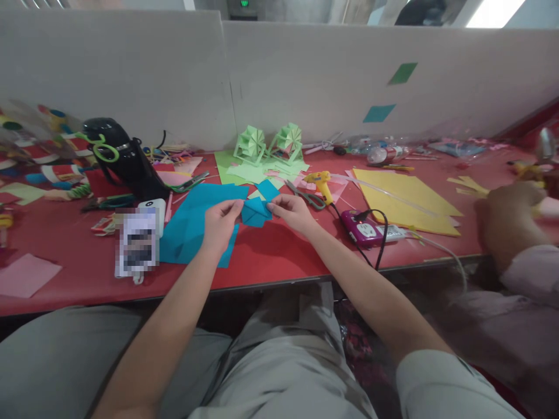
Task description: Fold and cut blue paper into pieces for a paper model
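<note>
A small piece of folded blue paper (255, 213) is held up between my two hands, its creases showing on the near face. My left hand (222, 224) pinches its left corner between thumb and fingers. On the opposite corner, my right hand (292, 212) has the same kind of pinch. Larger blue sheets (187, 224) lie on the table under and left of my left hand. Just behind the folded piece rests a small blue square (267, 189). Grey-handled scissors (312, 198) and a yellow glue gun (322, 185) lie right of my right hand.
Two green folded-paper wheels (252, 142) stand at the back. A purple power strip (361, 230) with cables and yellow sheets (402, 201) lie right. Left are a black bottle (124, 157) and a phone (138, 241). A co-worker's hand (509, 218) is at far right.
</note>
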Motion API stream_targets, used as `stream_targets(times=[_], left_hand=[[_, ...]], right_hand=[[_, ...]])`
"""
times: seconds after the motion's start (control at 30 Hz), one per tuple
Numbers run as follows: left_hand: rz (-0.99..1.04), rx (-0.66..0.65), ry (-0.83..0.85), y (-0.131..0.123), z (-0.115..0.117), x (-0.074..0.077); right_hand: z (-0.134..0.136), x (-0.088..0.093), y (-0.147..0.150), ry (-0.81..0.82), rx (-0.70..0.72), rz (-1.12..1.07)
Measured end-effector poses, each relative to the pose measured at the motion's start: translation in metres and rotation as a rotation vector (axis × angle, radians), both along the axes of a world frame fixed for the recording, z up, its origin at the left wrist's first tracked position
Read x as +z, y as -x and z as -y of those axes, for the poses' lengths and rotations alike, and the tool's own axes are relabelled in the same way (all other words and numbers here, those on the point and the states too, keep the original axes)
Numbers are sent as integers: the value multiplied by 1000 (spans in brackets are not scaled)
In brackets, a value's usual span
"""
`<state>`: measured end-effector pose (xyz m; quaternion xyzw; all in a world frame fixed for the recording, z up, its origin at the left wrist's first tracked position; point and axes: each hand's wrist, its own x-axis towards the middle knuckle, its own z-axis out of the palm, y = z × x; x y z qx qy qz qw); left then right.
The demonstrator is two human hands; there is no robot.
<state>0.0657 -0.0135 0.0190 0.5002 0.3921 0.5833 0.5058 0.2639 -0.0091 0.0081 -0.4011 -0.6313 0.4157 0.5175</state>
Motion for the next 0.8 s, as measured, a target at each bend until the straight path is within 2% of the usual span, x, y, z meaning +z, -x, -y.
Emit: stream_targets(times=[0.2, 0.37, 0.43, 0.57, 0.63, 0.73, 0.8], left_hand=[[-79, 3, -53, 2, -1, -3], [-275, 95, -139, 4, 1, 0], [-319, 50, -177, 3, 3, 3], [-434, -167, -230, 1, 9, 9], [-509, -223, -235, 0, 10, 10], [-532, -218, -213, 0, 10, 8], [-483, -169, -192, 0, 8, 5]], right_hand=[[0, 0, 0, 7, -5, -8], [2, 3, 0, 8, 12, -1], [4, 5, 0, 21, 43, 14], [9, 7, 2, 64, 143, 77], [11, 7, 3, 64, 173, 86], [12, 7, 5, 44, 165, 78], [12, 8, 6, 18, 128, 70]])
